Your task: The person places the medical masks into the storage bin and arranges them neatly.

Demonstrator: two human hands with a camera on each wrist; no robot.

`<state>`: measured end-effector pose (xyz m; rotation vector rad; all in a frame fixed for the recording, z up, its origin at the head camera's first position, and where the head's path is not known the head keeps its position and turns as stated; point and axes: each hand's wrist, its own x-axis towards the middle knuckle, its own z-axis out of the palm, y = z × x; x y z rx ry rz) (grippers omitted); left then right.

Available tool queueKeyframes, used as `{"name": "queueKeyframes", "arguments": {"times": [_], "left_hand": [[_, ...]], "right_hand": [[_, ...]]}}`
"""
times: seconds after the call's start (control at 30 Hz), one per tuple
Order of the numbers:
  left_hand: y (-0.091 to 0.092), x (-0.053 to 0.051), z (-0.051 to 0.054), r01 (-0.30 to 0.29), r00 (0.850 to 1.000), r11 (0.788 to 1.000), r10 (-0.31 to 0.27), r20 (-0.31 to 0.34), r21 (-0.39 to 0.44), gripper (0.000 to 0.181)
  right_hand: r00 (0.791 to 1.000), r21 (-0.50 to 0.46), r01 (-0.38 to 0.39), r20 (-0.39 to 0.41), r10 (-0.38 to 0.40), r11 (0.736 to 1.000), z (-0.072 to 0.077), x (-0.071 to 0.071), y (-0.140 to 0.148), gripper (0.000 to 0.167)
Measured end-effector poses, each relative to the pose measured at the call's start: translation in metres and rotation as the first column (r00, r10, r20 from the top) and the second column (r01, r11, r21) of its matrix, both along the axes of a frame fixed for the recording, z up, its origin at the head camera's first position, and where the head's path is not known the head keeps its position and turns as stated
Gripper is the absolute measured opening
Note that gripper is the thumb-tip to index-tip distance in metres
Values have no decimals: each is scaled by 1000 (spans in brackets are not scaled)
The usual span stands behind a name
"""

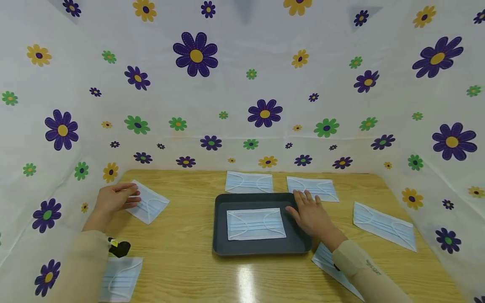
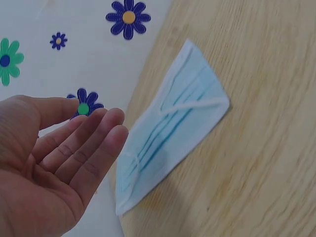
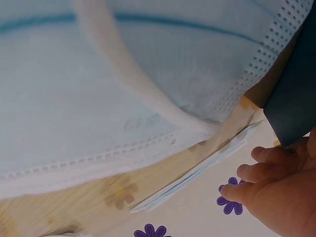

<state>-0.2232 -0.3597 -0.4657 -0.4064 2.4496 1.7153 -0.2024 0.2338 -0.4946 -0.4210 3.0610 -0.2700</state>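
Note:
On the left, a light-blue face mask with white ear loops lies near the table's edge. My left hand hovers beside it, fingers loosely bent and overlapping it in the head view. In the left wrist view that left hand has nothing between its fingers, and the mask is beyond the fingertips. A dark grey tray stands in the middle with one face mask flat inside. My right hand rests at the tray's right edge, fingers extended; the right wrist view shows it by the tray's corner.
Two masks lie behind the tray, one at the back middle and one at the back right. Another mask lies far right. One is partly under my right forearm, and one is at front left. Flowered cloth surrounds the table.

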Motion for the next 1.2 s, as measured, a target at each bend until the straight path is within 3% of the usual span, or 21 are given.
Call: {"name": "queueKeyframes", "arguments": {"times": [0.27, 0.5, 0.73, 0.97, 1.2], "left_hand": [[-36, 9, -4, -40, 999, 989, 39, -10, -144, 62], [-56, 10, -9, -116, 993, 982, 117, -2, -148, 58], [-61, 3, -19, -143, 989, 987, 145, 15, -79, 58], [-62, -3, -28, -162, 986, 976, 167, 19, -143, 55], [-56, -9, -31, -144, 988, 970, 152, 27, -195, 55]], "right_hand": [[1000, 8, -9, -8, 9, 1000, -1, -3, -6, 72], [1000, 1, -3, -2, 3, 1000, -1, -3, -9, 74], [1000, 5, 2, 8, -2, 1000, 1, -3, -7, 73], [1000, 3, 0, 3, 0, 1000, -2, -3, -5, 73], [1000, 12, 13, -4, -13, 1000, -5, -2, -1, 73]]}}
